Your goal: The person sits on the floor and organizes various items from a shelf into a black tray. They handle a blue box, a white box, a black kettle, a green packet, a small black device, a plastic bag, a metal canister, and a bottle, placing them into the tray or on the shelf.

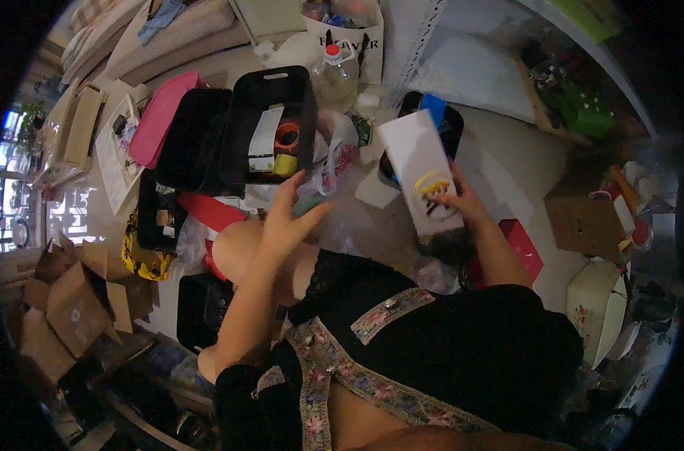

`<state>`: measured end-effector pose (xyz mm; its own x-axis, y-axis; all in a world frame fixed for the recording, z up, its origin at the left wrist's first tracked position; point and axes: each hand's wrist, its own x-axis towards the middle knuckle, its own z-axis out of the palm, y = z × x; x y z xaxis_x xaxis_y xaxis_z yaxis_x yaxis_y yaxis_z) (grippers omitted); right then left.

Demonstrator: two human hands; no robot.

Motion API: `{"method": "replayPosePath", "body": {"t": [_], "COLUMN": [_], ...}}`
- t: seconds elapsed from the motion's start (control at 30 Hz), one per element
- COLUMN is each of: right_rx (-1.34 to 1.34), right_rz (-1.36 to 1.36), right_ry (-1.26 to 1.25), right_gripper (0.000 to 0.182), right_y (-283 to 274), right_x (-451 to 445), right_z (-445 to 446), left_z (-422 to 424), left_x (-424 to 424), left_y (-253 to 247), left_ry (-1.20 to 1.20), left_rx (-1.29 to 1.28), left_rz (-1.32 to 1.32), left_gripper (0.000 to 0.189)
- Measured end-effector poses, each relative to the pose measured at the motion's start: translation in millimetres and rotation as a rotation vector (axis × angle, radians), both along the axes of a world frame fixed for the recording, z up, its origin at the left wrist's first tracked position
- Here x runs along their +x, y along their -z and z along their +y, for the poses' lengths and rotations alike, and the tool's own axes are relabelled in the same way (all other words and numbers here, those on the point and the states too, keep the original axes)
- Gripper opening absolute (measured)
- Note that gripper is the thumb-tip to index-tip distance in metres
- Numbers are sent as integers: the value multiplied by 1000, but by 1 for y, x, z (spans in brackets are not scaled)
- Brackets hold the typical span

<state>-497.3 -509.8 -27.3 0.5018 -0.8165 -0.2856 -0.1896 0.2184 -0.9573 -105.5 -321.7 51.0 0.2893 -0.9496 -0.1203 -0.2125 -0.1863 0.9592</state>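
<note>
My right hand (467,198) grips a tall white box (412,152) with a gold ring and dark lettering near its lower end. The box is tilted and partly covers a black bin (453,132) with a blue item (434,108) at its top. My left hand (294,217) is raised with thumb and fingers apart, holding nothing. Just beyond it stands a black plastic storage bin (246,121). Inside lie an orange tape roll (287,136), a yellow-green item (285,164) and a white paper piece (265,131).
Left of the bin are another black bin (192,138), a pink lid (170,115) and a white tray (119,186). A large water bottle (335,79) with a red cap stands behind. Cardboard boxes lie at left (79,307) and a brown carton (581,217) at right.
</note>
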Motion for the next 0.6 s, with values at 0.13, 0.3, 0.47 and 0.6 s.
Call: {"method": "replayPosePath", "body": {"t": [0.13, 0.3, 0.47, 0.6], "right_rx": [-277, -120, -128, -29], "right_rz": [392, 951, 1141, 1033], "right_ry": [504, 633, 698, 609], "right_gripper": [106, 103, 101, 98], "right_y": [39, 33, 56, 34], "right_x": [4, 56, 59, 56], "right_z": [-38, -63, -66, -70], "left_z": [36, 54, 57, 69], "left_x": [11, 17, 16, 24], "left_y": [-49, -48, -50, -43], "left_ry": [-65, -256, -263, -278], "left_rx": [-17, -228, -213, -206], "left_rz": [-460, -610, -637, -646], "left_gripper": [40, 18, 15, 16]}}
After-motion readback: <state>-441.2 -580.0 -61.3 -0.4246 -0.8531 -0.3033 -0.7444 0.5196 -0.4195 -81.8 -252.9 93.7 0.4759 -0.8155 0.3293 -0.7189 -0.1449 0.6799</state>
